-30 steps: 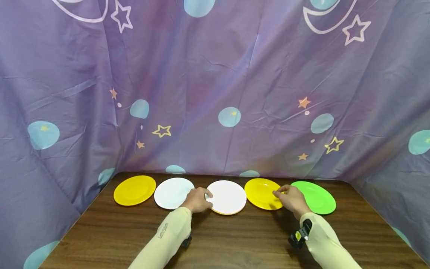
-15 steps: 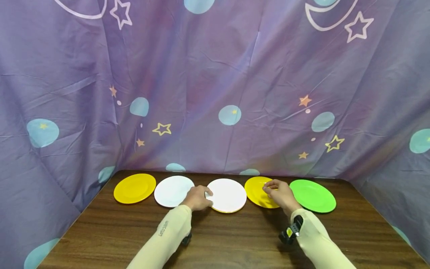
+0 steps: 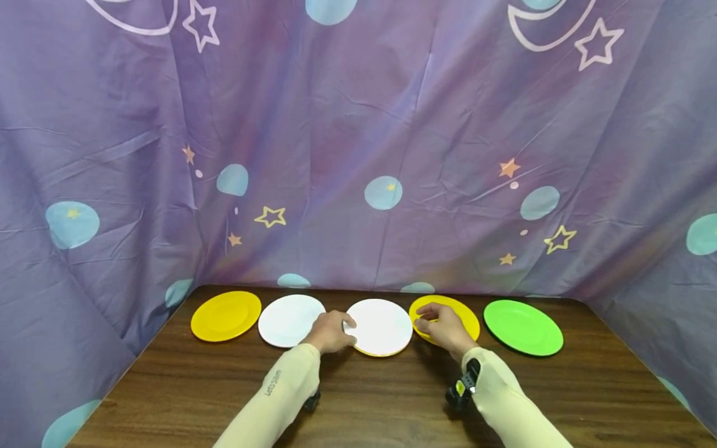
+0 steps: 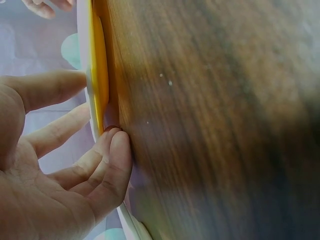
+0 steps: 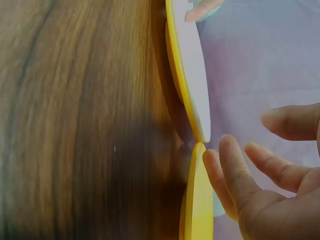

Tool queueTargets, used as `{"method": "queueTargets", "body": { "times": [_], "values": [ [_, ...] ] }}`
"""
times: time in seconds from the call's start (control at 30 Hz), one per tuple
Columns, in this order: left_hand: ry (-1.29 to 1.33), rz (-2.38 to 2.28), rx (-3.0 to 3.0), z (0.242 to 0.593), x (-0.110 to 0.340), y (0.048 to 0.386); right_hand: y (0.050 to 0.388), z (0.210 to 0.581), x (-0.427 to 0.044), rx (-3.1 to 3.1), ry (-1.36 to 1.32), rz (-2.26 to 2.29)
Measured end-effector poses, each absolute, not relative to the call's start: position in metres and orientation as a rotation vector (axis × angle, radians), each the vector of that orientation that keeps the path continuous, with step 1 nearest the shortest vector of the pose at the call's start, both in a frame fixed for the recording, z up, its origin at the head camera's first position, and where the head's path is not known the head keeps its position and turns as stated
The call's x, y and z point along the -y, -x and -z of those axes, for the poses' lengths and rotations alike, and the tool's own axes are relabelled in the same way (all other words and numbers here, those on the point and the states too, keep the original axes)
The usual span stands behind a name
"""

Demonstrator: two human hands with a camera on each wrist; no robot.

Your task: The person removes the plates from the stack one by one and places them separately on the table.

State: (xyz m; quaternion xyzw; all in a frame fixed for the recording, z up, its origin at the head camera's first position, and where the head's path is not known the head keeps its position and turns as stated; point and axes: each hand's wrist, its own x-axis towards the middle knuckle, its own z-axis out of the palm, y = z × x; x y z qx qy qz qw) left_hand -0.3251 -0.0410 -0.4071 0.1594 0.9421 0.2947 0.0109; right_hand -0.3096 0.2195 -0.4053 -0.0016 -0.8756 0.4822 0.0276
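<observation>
A white plate [image 3: 383, 326] lies on top of a yellow plate [image 4: 100, 60] in the middle of the row. At their left rim my left hand [image 3: 330, 332] holds on, its thumb against the white edge and some fingers curled at the underside. My right hand [image 3: 445, 326] hovers over the yellow plate [image 3: 467, 316] just right of the stack. Its fingers are spread and loosely bent around nothing, near the gap between the stack and that plate. In the right wrist view, the fingertips stand close beside this yellow plate's rim [image 5: 200, 195].
Left of the stack lie another white plate [image 3: 288, 320] and a yellow plate [image 3: 226, 316]. A green plate [image 3: 523, 328] lies at the right end. The row sits along the back of the brown wooden table [image 3: 370, 404], before a purple curtain [image 3: 336, 143].
My right hand has moved left from between the yellow and green plates, across the yellow plate toward the stack. The left hand and the plates have stayed in place.
</observation>
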Motion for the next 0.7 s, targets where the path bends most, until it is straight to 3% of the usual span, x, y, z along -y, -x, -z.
{"method": "queueTargets", "body": {
  "times": [0.7],
  "values": [
    [-0.517,-0.929,-2.954,0.407,0.046,0.327,0.305,0.415,-0.204,2.734,0.012,-1.565]
  ]
}}
